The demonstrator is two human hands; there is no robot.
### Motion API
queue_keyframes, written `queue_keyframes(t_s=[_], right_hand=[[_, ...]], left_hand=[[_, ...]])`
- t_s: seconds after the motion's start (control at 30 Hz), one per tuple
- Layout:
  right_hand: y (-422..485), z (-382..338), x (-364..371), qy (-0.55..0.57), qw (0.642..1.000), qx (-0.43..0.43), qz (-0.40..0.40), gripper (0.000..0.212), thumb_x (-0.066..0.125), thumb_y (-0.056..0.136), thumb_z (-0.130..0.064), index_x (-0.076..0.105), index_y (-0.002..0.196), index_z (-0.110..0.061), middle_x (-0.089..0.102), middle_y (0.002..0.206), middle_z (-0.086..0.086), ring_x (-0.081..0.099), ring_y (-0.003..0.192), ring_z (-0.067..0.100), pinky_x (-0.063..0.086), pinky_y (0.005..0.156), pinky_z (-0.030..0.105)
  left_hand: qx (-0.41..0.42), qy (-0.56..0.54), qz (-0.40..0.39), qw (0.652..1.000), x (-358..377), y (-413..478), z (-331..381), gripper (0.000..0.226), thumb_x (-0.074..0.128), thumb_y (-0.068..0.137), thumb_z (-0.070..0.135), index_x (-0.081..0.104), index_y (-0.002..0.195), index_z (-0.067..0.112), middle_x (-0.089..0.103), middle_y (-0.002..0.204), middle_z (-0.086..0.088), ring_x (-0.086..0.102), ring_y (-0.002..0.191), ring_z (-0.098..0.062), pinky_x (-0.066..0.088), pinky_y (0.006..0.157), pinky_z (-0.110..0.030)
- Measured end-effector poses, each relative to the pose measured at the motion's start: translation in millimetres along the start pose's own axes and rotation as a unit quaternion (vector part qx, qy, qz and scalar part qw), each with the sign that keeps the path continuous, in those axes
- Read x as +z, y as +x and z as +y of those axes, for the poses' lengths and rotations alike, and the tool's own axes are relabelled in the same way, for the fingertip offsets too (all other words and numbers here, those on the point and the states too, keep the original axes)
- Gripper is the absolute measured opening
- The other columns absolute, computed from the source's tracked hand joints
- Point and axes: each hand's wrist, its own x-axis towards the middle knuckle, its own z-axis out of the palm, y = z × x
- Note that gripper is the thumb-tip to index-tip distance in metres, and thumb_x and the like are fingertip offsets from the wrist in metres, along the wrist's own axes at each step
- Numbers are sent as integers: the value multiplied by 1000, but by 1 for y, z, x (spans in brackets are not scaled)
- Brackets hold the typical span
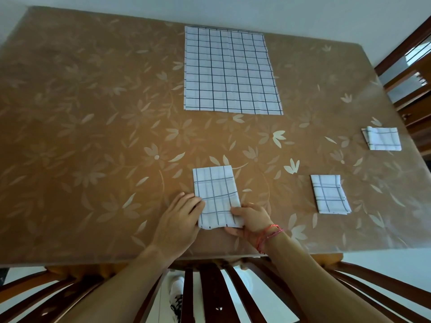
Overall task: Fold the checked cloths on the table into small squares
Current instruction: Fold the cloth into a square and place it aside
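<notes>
The cloth lay near the front edge of the table, about mid-width. It was folded to a narrow rectangle w/ its long side running away from us.

We judged it thin, light & limp. It had no stiffness to keep a crease by itself, would prob. slide on the glossy top, and wasn't fragile. The best hold, in our view, was at the near corners, pinching all layers together so they wouldn't fan apart. From there the near edge could go over to the far one.

Our right hand pinched the near right corner, thumb on top; the other fingers were mostly hidden. Our left hand lay flat, fingers straight, touching the cloth's left edge & gripping nothing. A red bracelet sat on the right wrist.

To the right lay a done square, and a 2nd square lay farther off by the right edge, the two well apart. The big cloth lay spread flat at the far side, centre. A chair stood betw. us & the table.
</notes>
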Motion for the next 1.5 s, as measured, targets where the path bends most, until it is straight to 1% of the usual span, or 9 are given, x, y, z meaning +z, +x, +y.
queue_keyframes(t_s=[0.2,0.3,0.43,0.63,0.8,0.97,1.07,1.23,1.5], right_hand=[[2,7,-19,-72,996,-44,-5,22,64,84,-7,63,106,-4,69,105,19,71,87,32,58,60,39],[-4,9,-32,-154,980,-120,43,15,63,84,-12,64,98,-17,72,90,10,72,68,21,58,59,37],[-14,14,-48,-421,837,-327,122,23,61,80,-15,61,90,-35,63,86,-22,61,74,-4,47,66,11],[-7,24,-41,-546,733,-404,34,71,74,62,-50,49,128,-40,39,108,-13,57,81,9,55,65,24],[7,28,-33,-572,635,-516,49,60,79,66,-40,60,120,-24,50,119,0,57,97,19,58,56,35],[21,22,-36,-602,622,-498,43,42,84,61,-16,72,99,-26,67,106,-8,59,88,15,57,58,33],[23,37,-64,-600,698,-384,81,48,89,26,-24,77,72,-35,73,75,-11,67,69,9,57,79,46],[10,-6,-18,-554,718,-419,47,10,69,81,-30,69,75,-38,62,87,-6,59,78,12,51,68,27],[23,-8,-13,-512,760,-383,116,16,60,85,-37,63,79,-22,56,72,-7,51,64,8,34,53,15]], left_hand=[[-16,2,7,1000,0,-1,0,38,43,89,21,70,111,6,67,115,-6,56,117,-23,30,112,-39],[-25,-12,-10,1000,-2,-4,-1,40,41,90,22,70,112,6,67,116,-6,55,119,-22,28,114,-38],[-50,-31,-17,998,-4,-5,0,36,49,89,19,69,116,6,66,119,-5,53,121,-20,29,114,-38],[-78,-51,-27,995,-5,-5,1,36,58,87,22,68,118,8,67,120,-2,54,121,-19,36,111,-44],[-80,-67,-11,994,-8,-5,2,35,71,82,13,69,116,9,69,115,-2,54,118,-16,39,108,-40],[-102,-91,-8,991,-9,-6,-1,33,70,82,12,70,114,8,70,112,-2,56,114,-17,48,97,-35],[-107,-78,-7,991,-13,-4,0,36,50,87,29,73,107,10,70,105,2,55,104,-15,48,88,-32],[-147,-74,0,986,-15,3,0,30,49,90,32,72,103,18,69,96,10,55,95,-11,42,77,-31],[-230,-138,12,963,-22,25,3,21,69,87,16,65,108,13,45,74,23,55,77,-17,50,73,-40]])
